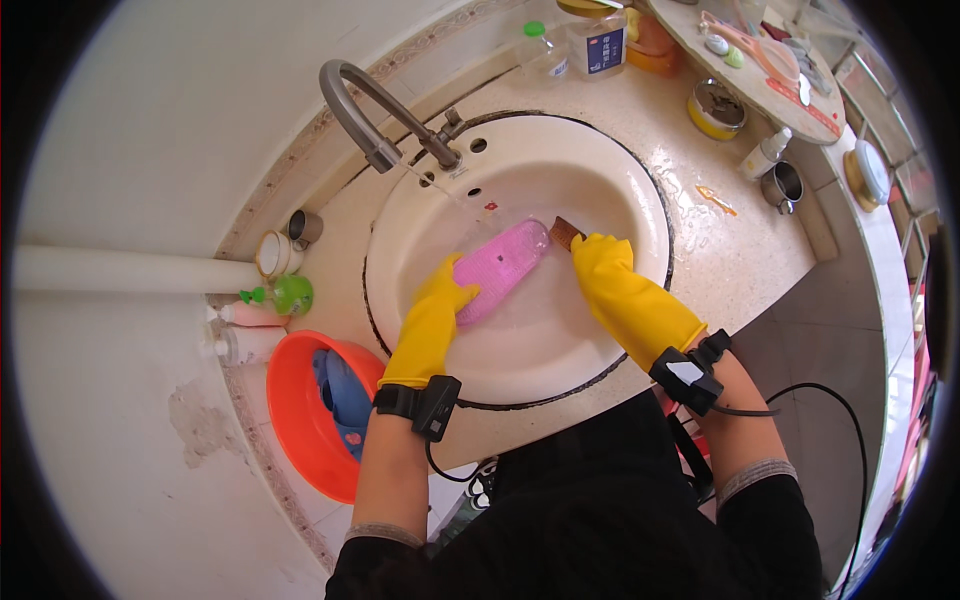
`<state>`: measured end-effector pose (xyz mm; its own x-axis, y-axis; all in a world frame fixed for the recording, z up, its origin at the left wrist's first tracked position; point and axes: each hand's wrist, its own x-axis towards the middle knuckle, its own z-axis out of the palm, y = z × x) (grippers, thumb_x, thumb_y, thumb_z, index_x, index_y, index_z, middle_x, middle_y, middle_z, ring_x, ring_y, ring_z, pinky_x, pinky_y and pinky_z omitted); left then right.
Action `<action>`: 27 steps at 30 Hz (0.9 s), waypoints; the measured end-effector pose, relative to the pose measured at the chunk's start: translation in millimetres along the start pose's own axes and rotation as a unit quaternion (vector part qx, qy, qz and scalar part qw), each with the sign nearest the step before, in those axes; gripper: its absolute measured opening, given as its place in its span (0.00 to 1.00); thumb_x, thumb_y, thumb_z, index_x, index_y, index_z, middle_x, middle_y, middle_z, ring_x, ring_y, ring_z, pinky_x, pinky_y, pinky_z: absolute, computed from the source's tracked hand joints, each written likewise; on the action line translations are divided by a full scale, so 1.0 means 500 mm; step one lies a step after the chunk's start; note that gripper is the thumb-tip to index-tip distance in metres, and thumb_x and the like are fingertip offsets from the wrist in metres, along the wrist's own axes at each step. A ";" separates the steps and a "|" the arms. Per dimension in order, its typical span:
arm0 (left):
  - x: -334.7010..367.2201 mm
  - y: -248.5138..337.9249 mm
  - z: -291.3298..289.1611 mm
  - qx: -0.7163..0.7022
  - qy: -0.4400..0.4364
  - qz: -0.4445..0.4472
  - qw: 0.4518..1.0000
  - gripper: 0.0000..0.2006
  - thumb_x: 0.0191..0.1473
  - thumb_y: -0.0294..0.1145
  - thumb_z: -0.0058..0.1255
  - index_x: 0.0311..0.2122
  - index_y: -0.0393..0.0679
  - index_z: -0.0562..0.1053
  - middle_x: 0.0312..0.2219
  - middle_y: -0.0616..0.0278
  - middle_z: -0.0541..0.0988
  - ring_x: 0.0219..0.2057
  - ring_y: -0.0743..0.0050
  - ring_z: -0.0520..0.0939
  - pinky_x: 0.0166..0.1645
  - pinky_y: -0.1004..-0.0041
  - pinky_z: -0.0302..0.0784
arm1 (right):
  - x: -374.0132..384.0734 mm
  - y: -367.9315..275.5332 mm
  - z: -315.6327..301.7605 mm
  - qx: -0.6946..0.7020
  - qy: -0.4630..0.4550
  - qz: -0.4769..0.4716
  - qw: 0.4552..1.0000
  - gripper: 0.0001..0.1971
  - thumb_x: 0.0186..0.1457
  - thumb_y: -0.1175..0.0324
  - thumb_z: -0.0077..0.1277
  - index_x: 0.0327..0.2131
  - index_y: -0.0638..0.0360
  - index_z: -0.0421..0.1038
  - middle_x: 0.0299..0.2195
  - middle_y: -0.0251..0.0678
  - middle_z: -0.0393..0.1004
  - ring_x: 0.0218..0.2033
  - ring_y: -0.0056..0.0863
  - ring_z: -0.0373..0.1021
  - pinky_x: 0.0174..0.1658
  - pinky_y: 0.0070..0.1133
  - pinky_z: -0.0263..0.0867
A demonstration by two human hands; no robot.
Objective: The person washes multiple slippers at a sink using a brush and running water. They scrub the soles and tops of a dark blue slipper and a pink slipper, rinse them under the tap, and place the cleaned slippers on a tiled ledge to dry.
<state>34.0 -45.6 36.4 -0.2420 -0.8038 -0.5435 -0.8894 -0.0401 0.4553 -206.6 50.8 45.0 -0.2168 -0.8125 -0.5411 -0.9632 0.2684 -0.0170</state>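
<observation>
My left hand (444, 296), in a yellow rubber glove, grips the near end of a pink slipper (500, 262). The slipper is held slantwise over the oval sink (520, 385), its textured surface upward and its far end wet and shiny. Closed around a small brown scrubbing brush (565, 233) is my right hand (603, 265), gloved in yellow too; the brush sits just right of the slipper's far end. A thin stream of water runs from the curved metal faucet (365, 125) into the sink toward the slipper.
An orange basin (292, 415) with blue slippers (345, 395) stands left of the sink. Near it are a green bottle (292, 295) and a metal cup (304, 228). On the right counter are a yellow tin (716, 110), a spray bottle (766, 153) and another metal cup (782, 186).
</observation>
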 end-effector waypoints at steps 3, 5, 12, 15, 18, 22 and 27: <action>-0.002 0.006 -0.002 0.079 0.062 -0.008 0.995 0.32 0.43 0.44 0.58 0.55 0.52 0.62 0.48 0.54 0.72 0.48 0.54 0.73 0.51 0.63 0.68 | 0.007 -0.003 0.005 -0.004 0.026 0.023 0.999 0.26 0.41 0.69 0.59 0.48 0.55 0.66 0.37 0.38 0.75 0.39 0.35 0.73 0.40 0.30 0.69; -0.008 0.007 -0.002 0.116 0.109 0.014 0.987 0.31 0.43 0.45 0.57 0.54 0.52 0.63 0.48 0.55 0.73 0.48 0.53 0.74 0.51 0.62 0.68 | 0.002 0.001 0.004 0.067 0.062 0.004 0.996 0.23 0.45 0.69 0.54 0.47 0.55 0.66 0.35 0.38 0.75 0.38 0.38 0.72 0.39 0.32 0.68; -0.003 0.012 0.020 0.246 0.075 -0.014 0.966 0.37 0.38 0.48 0.62 0.54 0.44 0.64 0.47 0.50 0.72 0.48 0.52 0.72 0.51 0.63 0.68 | -0.057 0.168 -0.011 0.180 0.412 -0.085 0.889 0.17 0.47 0.67 0.50 0.43 0.52 0.68 0.36 0.38 0.73 0.39 0.41 0.69 0.39 0.33 0.66; 0.009 0.020 0.046 0.272 0.114 0.028 0.955 0.42 0.31 0.50 0.65 0.52 0.40 0.64 0.45 0.49 0.72 0.47 0.52 0.73 0.51 0.64 0.68 | -0.055 0.303 -0.018 0.121 0.470 0.021 0.874 0.19 0.48 0.64 0.51 0.46 0.51 0.67 0.39 0.37 0.71 0.40 0.41 0.67 0.41 0.33 0.64; 0.047 0.041 0.082 0.250 0.124 0.066 0.958 0.45 0.25 0.50 0.68 0.51 0.40 0.63 0.42 0.51 0.73 0.46 0.53 0.73 0.50 0.63 0.69 | -0.044 0.393 -0.004 0.128 0.343 0.123 0.922 0.24 0.45 0.59 0.55 0.48 0.47 0.66 0.38 0.39 0.71 0.40 0.43 0.67 0.44 0.33 0.63; 0.101 0.057 0.085 0.257 0.046 0.079 0.962 0.42 0.20 0.47 0.71 0.45 0.39 0.66 0.41 0.51 0.75 0.44 0.53 0.74 0.48 0.64 0.70 | -0.009 0.443 0.006 0.117 0.307 0.177 0.928 0.22 0.45 0.54 0.57 0.46 0.45 0.71 0.36 0.36 0.74 0.39 0.37 0.69 0.43 0.30 0.65; 0.105 0.070 0.066 0.232 0.012 0.058 0.971 0.37 0.20 0.46 0.71 0.40 0.41 0.69 0.40 0.51 0.75 0.43 0.51 0.74 0.47 0.62 0.70 | 0.020 0.461 0.000 0.241 0.281 0.205 0.906 0.14 0.46 0.56 0.57 0.35 0.51 0.75 0.32 0.35 0.76 0.34 0.36 0.72 0.36 0.28 0.66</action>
<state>-22.6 -69.7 0.7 -0.3471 -0.8008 -0.4881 -0.9369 0.3193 0.1425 -430.6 104.4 35.8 -0.7181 -0.6921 -0.0734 -0.6310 0.6919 -0.3509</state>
